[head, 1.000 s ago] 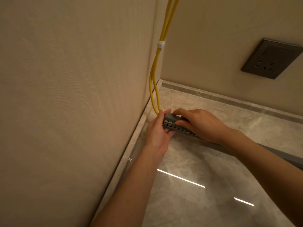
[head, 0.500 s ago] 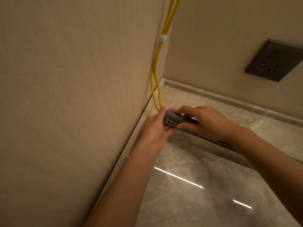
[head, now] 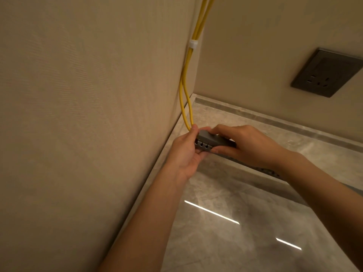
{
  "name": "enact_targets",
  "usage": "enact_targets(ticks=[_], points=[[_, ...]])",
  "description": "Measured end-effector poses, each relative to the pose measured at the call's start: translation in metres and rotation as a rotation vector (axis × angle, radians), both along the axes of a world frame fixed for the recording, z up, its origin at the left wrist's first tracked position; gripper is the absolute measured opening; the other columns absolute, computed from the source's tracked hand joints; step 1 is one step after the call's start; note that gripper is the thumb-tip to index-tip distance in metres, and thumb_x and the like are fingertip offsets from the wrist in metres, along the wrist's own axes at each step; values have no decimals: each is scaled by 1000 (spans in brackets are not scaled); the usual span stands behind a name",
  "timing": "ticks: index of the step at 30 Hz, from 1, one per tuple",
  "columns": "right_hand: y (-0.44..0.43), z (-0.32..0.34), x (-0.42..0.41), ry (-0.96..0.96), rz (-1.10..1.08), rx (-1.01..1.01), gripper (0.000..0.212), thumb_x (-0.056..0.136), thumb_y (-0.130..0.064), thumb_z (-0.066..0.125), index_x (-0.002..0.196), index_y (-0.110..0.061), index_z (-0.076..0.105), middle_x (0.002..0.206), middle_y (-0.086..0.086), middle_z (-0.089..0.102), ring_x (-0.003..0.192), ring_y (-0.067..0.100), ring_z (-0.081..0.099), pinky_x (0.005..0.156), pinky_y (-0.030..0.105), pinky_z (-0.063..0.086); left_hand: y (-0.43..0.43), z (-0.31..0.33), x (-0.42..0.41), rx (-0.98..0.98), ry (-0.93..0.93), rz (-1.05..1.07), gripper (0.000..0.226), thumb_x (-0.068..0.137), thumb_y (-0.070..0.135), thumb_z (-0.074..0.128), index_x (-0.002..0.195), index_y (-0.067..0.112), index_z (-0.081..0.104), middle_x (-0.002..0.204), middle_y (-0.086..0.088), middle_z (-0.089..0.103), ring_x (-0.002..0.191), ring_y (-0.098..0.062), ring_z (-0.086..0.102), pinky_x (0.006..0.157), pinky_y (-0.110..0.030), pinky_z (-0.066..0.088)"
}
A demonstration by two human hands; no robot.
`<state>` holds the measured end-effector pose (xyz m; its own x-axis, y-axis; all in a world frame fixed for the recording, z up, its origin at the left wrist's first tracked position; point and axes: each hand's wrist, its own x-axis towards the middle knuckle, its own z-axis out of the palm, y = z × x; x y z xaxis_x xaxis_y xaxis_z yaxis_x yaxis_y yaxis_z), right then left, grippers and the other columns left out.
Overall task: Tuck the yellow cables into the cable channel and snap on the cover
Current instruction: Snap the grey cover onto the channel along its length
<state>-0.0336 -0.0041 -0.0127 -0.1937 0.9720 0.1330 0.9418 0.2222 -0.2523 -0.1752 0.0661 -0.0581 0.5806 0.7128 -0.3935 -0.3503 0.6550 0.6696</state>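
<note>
The cable channel (head: 203, 146) is a slim grey plastic trough with a row of keyhole-shaped slots cut along its side. Its near end sits at the foot of the left wall (head: 88, 114), held between both hands just above the glossy grey stone surface (head: 235, 242). A smooth, flat grey cover (head: 214, 138) lies along its top. More of the slotted side shows beyond my right wrist, running off to the right.

The two yellow cables (head: 184, 91) are thin and round. They hang down the corner, bundled by a small white clip (head: 193, 44), part into a narrow loop below it, and meet again at the channel's end, right by my left thumb.

My left hand (head: 184, 154) is cupped round the channel's end, fingers curled under it and thumb on top. My right hand (head: 247, 146) pinches cover and channel together, fingers on top and thumb against the lower side.

The wall has a fine woven, fabric-like texture in beige. The stone is veined, mirrors two bright light strips, and is edged by a low raised border. A dark square socket plate (head: 326, 72) sits on the far wall.

Against a second ago, my right hand has closed toward the left one: only three slots now show between them, where a longer row was exposed.
</note>
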Motion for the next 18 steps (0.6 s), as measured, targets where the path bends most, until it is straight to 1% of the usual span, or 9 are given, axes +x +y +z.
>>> enact_targets(ticks=[3, 6, 9, 11, 13, 15, 17, 18], points=[[-4, -2, -1, -83, 3, 55, 43, 87, -40, 58, 123, -18, 52, 96, 2, 68, 73, 21, 61, 61, 32, 46, 2, 4, 3, -18, 21, 16, 37, 98, 25, 43, 77, 6, 68, 89, -17, 68, 87, -25, 66, 73, -35, 58], [-7, -2, -1, -37, -44, 86, 45, 87, -40, 57, 126, -20, 52, 96, 1, 69, 71, 19, 60, 60, 30, 46, 3, 7, 4, -11, 16, 11, 40, 97, 26, 44, 74, 7, 70, 84, -15, 70, 81, -23, 69, 66, -33, 59], [-6, -2, -1, 49, -75, 38, 39, 88, -40, 55, 123, -22, 53, 92, -1, 68, 68, 13, 56, 60, 30, 46, 0, 8, 2, -37, -5, -12, 31, 94, 30, 50, 88, 4, 66, 86, -13, 70, 81, -20, 70, 66, -30, 59], [-5, -3, -2, 88, -87, 2, 38, 89, -40, 54, 123, -23, 52, 92, -2, 68, 70, 15, 60, 62, 30, 48, -2, 7, 2, -29, 10, -13, 25, 90, 27, 58, 91, 4, 66, 84, -11, 70, 81, -19, 69, 66, -29, 58], [-7, -6, -5, 33, -94, 15, 40, 89, -42, 52, 124, -24, 51, 95, -3, 68, 73, 17, 62, 61, 30, 47, -4, 7, 3, -11, 54, 5, 15, 88, 17, 61, 91, 4, 65, 79, -10, 68, 73, -16, 68, 60, -26, 57], [-11, -9, -9, -86, -108, 92, 42, 88, -44, 53, 125, -24, 52, 96, -1, 67, 75, 18, 61, 58, 27, 43, -6, 8, 5, -15, 87, 36, 11, 87, 13, 61, 90, 3, 64, 77, -10, 67, 69, -16, 67, 56, -25, 57], [-16, -13, -11, -172, -157, 194, 42, 86, -44, 57, 118, -17, 59, 88, 4, 66, 71, 21, 61, 56, 27, 42, -6, 9, 6, -15, 108, 60, 14, 87, 12, 62, 95, 0, 64, 79, -12, 67, 72, -18, 67, 56, -26, 57], [-20, -15, -12, -187, -202, 248, 42, 83, -46, 58, 110, -13, 63, 83, 6, 66, 67, 23, 60, 54, 28, 42, -6, 9, 7, -13, 115, 66, 15, 86, 11, 63, 95, 0, 64, 81, -13, 67, 74, -19, 67, 57, -27, 58]])
